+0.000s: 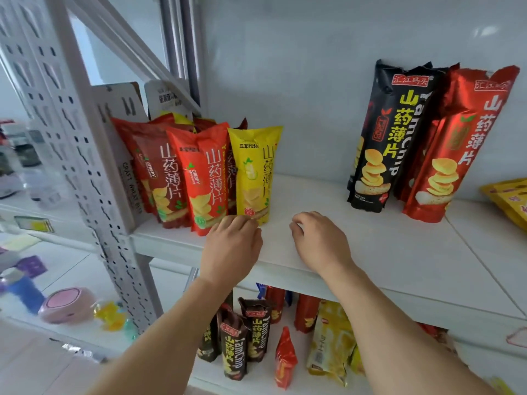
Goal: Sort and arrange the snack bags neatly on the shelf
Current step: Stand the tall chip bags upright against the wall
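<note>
Two bare forearms, left grip (231,246) and right grip (320,240) ungloved, ringless, sleeveless.

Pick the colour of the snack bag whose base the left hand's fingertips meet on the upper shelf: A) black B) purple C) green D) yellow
D: the left hand reaches the bottom edge of the yellow bag, which stands upright at the right end of the row of red bags; the black bag leans against the wall far to the right.
</note>
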The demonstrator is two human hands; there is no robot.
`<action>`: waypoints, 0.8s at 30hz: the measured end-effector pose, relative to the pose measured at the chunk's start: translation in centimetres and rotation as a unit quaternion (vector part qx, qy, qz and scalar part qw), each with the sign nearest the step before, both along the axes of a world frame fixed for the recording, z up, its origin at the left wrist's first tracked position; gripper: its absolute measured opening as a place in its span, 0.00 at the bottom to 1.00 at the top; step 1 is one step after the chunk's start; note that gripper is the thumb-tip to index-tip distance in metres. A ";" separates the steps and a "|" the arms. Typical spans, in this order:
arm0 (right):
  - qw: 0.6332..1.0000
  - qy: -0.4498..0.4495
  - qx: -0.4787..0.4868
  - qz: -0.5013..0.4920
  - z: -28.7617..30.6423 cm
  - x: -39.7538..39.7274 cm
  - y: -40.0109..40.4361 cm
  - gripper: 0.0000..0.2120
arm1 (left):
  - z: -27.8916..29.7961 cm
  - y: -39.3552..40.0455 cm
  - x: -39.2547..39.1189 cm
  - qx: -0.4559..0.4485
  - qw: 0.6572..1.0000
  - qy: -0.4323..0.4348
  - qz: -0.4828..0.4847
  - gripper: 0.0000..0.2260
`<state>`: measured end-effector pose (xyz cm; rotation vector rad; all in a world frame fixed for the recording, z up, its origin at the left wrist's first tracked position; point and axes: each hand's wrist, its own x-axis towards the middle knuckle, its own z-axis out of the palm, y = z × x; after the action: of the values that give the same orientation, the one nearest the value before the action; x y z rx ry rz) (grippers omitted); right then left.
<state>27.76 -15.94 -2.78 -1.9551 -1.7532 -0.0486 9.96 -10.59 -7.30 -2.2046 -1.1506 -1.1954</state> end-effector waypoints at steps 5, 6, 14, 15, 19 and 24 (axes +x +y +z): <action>0.988 0.146 0.039 0.042 -0.4 -5.8 1.6 0.13 | 0.3 1.9 -4.8 0.030 0.998 -0.061 -0.007 0.08; 0.983 0.173 0.040 0.049 -0.5 -6.8 2.0 0.13 | 0.3 2.3 -5.6 0.030 0.997 -0.075 -0.009 0.08; 0.946 0.310 0.068 0.065 -0.9 -13.0 4.3 0.19 | 0.2 4.2 -10.0 0.024 0.984 -0.177 -0.026 0.10; 0.943 0.318 0.075 0.067 -0.9 -13.5 4.5 0.21 | 0.1 4.3 -10.4 0.024 0.980 -0.195 -0.028 0.11; 0.931 0.346 0.100 0.059 -1.2 -15.1 5.5 0.29 | 0.1 4.8 -11.5 -0.020 0.957 -0.288 -0.021 0.17; 0.930 0.342 0.132 0.025 -1.6 -16.5 7.1 0.36 | 1.3 5.9 -12.5 -0.147 0.912 -0.380 -0.058 0.26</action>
<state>11.28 -8.89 -4.40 -1.4787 -1.2495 0.3566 -2.57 -4.68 -5.99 -2.0654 -1.5786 -2.1708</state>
